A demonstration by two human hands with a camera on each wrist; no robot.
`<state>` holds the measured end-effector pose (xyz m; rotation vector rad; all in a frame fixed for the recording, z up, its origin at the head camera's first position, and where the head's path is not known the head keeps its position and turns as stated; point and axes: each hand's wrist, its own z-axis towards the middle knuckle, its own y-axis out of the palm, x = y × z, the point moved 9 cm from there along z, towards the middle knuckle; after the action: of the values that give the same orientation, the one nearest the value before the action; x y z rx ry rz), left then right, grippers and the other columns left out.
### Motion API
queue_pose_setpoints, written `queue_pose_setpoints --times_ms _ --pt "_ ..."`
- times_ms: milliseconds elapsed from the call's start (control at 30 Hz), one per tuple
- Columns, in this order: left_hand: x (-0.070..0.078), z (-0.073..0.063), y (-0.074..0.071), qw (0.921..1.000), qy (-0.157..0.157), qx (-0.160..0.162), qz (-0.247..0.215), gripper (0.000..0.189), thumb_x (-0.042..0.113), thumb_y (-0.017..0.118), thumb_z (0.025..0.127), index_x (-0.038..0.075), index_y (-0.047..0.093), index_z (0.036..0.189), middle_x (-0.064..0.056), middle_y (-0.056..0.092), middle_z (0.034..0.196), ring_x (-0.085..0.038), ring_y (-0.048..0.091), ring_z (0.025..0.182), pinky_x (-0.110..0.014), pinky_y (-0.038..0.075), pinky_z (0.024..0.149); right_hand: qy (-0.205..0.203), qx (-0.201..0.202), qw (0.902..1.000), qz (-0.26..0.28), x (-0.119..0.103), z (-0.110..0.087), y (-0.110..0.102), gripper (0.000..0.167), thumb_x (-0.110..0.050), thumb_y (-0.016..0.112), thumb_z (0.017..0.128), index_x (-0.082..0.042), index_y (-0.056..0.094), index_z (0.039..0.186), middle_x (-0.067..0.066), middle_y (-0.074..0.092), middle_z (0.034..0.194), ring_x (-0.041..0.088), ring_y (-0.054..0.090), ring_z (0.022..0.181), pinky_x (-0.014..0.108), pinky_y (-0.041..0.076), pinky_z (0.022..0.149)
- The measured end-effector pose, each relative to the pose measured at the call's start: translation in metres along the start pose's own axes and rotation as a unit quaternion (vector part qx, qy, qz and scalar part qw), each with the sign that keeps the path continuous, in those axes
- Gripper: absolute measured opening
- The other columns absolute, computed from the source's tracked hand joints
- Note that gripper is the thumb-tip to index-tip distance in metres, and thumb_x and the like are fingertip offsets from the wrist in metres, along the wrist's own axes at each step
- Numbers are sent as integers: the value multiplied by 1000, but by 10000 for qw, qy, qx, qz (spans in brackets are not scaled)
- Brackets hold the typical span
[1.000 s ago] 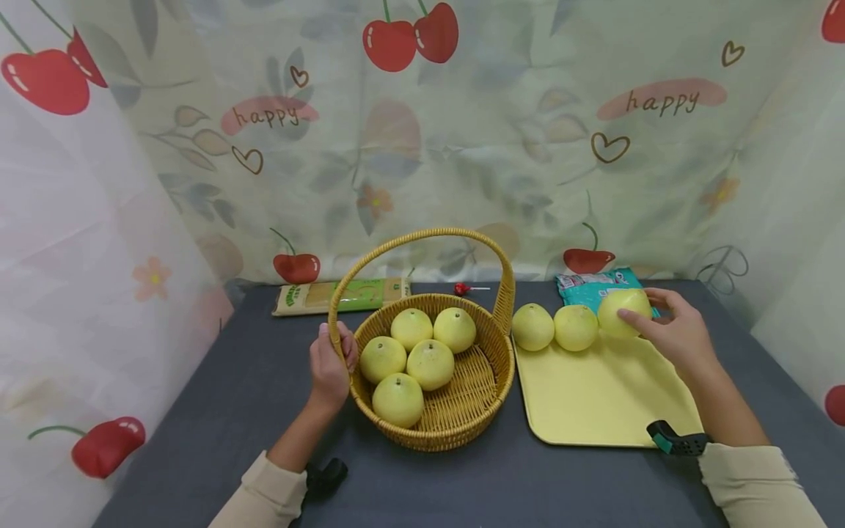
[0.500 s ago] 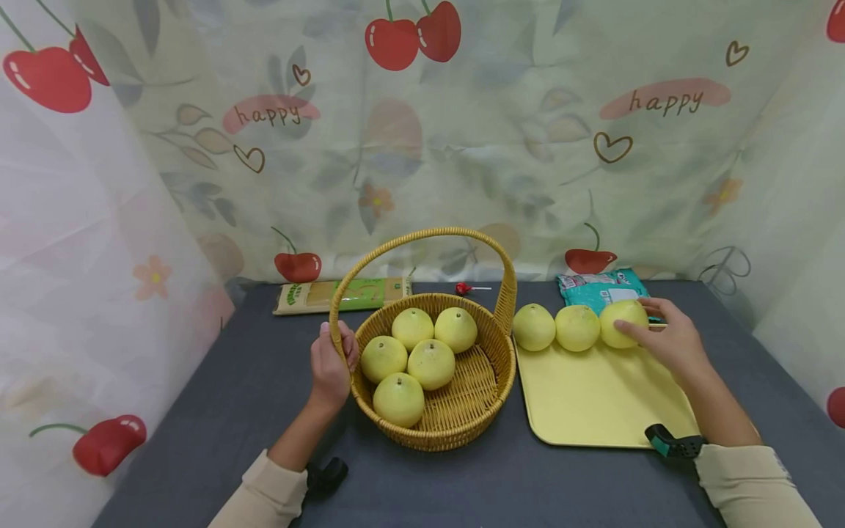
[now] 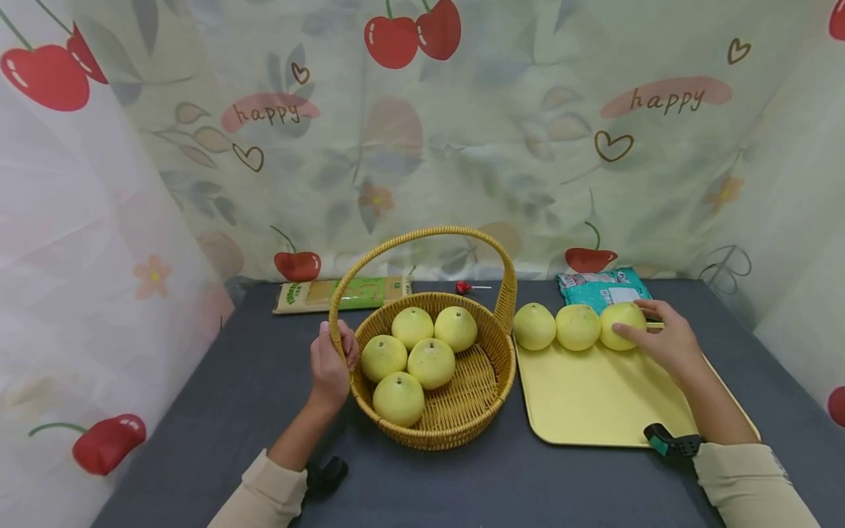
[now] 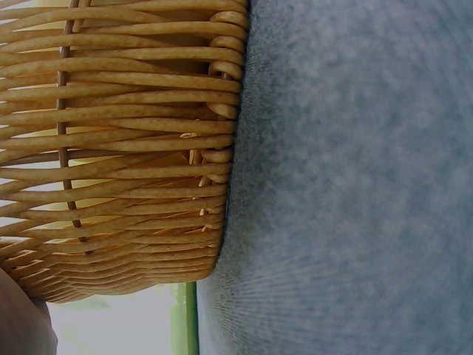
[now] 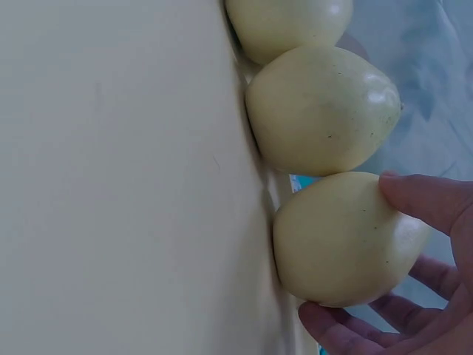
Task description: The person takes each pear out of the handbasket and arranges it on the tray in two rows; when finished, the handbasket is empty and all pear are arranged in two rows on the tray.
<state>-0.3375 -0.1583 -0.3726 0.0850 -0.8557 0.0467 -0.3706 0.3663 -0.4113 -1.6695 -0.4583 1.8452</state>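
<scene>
In the head view my left hand grips the left base of the handle of a woven wicker basket. Several round, pale yellow-green fruits, including a front fruit, sit inside, mostly at its left and back. My right hand holds a similar fruit at the far side of a yellow tray. It is last in a row after a left fruit and a middle fruit. In the right wrist view, thumb and fingertips touch opposite sides of the held fruit.
Behind the row lies a turquoise packet. A flat green-and-tan package and a red lollipop lie along the back of the dark tabletop. Cherry-printed cloth hangs at the back and sides.
The right hand has brought its fruit down and slightly left into line beside the middle fruit, uncovering more of the turquoise packet. The left hand and basket have stayed put.
</scene>
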Motion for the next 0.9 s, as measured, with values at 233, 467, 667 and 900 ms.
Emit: queue_pose_setpoints --times_ms 233,467,667,900 --pt "1 0 -1 10000 62 3 -12 59 31 18 112 -3 36 67 -9 33 52 -18 30 40 -29 28 38 -117 -118 9999 24 -3 1 1 81 -40 69 95 7 32 150 37 39 141 53 46 118 54 45 87" --pt "0 -1 0 10000 15 0 -73 60 32 18 112 -3 35 68 -8 33 52 -19 30 40 -29 28 38 -148 -189 9997 26 -8 -1 0 80 -40 67 97 7 30 151 37 36 145 56 44 124 58 45 90" --pt "-1 -2 0 10000 -32 2 -30 59 31 18 112 -3 36 68 -10 33 52 -20 30 40 -30 29 39 -243 35 9995 -211 -19 -3 -9 72 -38 63 99 6 36 148 37 36 146 59 38 129 67 41 94" --pt "-1 -1 1 9999 12 3 -145 60 31 18 112 -4 36 67 -11 32 51 -20 29 39 -30 28 38 -1111 585 9873 -976 -74 -22 -16 49 -30 62 100 3 55 135 29 49 138 52 44 123 68 38 92"
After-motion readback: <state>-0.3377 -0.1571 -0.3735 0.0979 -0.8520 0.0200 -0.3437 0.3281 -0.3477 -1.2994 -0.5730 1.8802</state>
